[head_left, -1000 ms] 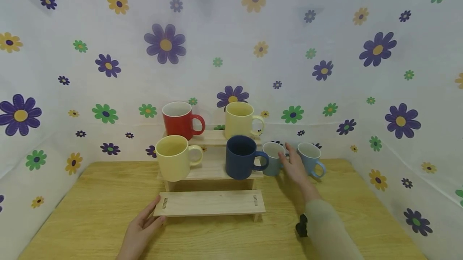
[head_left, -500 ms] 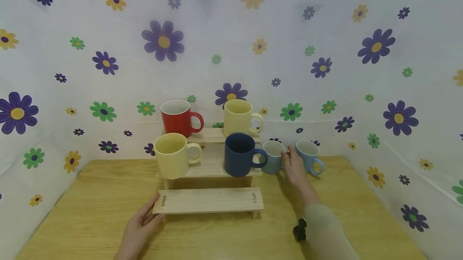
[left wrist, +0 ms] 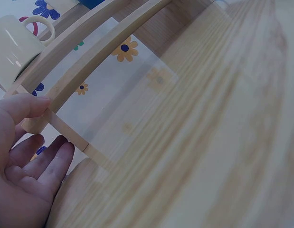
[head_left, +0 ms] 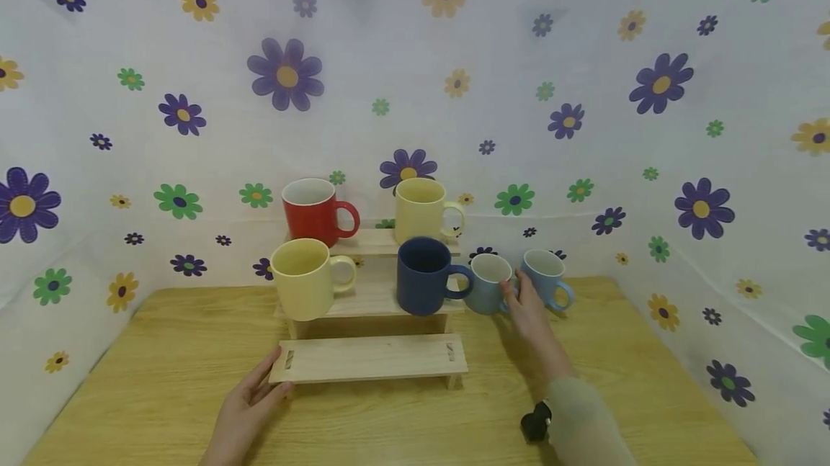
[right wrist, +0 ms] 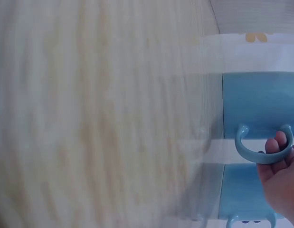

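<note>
My left hand (head_left: pixel 245 402) grips the left end of a three-tier wooden stand's lowest shelf (head_left: pixel 369 359), thumb above and other fingers partly below. At the stand's right, my right hand (head_left: pixel 533 316) holds a light blue mug (head_left: pixel 483 297) by its handle (right wrist: pixel 260 156); fingertips pass through the loop in the right wrist view. This mug is upright, its base low by the table. Just right stands a second light blue mug (head_left: pixel 543 275). On the middle shelf are a yellow mug (head_left: pixel 303 286) and a dark blue mug (head_left: pixel 418 282).
The top shelf bears a red mug (head_left: pixel 311 220) and another yellow mug (head_left: pixel 418 215). A white flowered cloth (head_left: pixel 363 127) surrounds the wooden table (head_left: pixel 162 372) at the back and sides. A small black object (head_left: pixel 534 423) is by the right sleeve (head_left: pixel 586 419).
The right hand's fingers have closed on the light blue mug's handle, and the mug has shifted slightly right from the stand. The left hand stays on the shelf. The head view has shifted a little.
</note>
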Action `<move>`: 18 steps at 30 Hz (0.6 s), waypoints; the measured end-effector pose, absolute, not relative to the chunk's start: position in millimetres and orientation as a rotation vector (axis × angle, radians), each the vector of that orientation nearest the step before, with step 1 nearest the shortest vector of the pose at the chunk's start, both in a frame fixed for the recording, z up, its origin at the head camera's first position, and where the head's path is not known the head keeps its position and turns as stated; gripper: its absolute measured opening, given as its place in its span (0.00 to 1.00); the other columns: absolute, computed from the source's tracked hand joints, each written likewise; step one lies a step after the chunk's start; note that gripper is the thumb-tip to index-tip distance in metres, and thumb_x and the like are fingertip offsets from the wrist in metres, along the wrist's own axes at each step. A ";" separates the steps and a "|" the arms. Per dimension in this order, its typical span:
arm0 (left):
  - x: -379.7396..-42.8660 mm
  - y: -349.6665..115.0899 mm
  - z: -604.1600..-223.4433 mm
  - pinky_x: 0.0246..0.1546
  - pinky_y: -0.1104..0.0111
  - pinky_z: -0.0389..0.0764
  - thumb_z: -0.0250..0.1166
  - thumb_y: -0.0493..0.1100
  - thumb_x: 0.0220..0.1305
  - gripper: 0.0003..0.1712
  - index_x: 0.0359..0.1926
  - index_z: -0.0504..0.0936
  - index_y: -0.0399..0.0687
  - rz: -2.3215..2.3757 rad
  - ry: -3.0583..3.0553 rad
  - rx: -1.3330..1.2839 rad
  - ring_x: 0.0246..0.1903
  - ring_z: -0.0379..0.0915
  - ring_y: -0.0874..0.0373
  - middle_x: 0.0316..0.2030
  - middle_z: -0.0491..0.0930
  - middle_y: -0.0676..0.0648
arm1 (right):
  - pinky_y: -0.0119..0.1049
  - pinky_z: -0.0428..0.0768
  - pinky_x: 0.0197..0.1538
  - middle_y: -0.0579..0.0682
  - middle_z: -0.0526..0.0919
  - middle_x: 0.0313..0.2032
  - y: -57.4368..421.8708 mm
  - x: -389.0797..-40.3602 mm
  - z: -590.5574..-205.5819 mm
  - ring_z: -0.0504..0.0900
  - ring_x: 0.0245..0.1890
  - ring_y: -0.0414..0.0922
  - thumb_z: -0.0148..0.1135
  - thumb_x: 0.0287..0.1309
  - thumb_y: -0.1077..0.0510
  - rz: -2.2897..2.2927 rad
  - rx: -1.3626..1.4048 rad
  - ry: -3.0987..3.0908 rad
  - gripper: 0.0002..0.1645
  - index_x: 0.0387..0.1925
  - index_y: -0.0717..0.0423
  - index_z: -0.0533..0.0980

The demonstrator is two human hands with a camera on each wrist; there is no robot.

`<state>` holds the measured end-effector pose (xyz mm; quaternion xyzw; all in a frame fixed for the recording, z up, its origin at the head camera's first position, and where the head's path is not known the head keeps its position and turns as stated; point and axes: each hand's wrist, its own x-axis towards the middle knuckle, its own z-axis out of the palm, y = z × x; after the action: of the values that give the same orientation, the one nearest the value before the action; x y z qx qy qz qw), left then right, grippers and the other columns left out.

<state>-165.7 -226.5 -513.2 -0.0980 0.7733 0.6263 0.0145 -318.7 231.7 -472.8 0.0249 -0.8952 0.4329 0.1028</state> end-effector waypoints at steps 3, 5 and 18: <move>-166.1 -227.0 -514.1 0.56 0.73 0.79 0.71 0.50 0.69 0.44 0.80 0.61 0.51 1.947 2.419 -0.279 0.71 0.64 0.38 0.80 0.54 0.41 | 0.64 0.56 0.76 0.78 0.56 0.73 230.2 -318.3 -475.4 0.57 0.73 0.73 0.50 0.81 0.50 1.326 0.023 -2.613 0.40 0.76 0.75 0.52; -166.2 -227.7 -515.1 0.56 0.73 0.79 0.70 0.50 0.70 0.44 0.80 0.60 0.49 1.941 2.434 -0.264 0.71 0.64 0.37 0.79 0.54 0.39 | 0.64 0.56 0.76 0.77 0.56 0.73 228.0 -317.9 -477.6 0.57 0.73 0.73 0.52 0.80 0.51 1.355 -0.004 -2.595 0.40 0.77 0.74 0.52; -165.7 -227.1 -514.5 0.52 0.77 0.79 0.69 0.45 0.71 0.42 0.80 0.61 0.46 1.985 2.437 -0.245 0.70 0.64 0.36 0.79 0.56 0.40 | 0.62 0.54 0.77 0.69 0.56 0.77 215.4 -312.6 -489.0 0.54 0.77 0.67 0.56 0.78 0.51 1.543 -0.149 -2.418 0.41 0.79 0.65 0.54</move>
<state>-165.7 -227.1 -514.5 -0.0778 0.7730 0.6296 -0.0058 -312.6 215.4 -489.0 -0.0516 -0.8342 0.5323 0.1342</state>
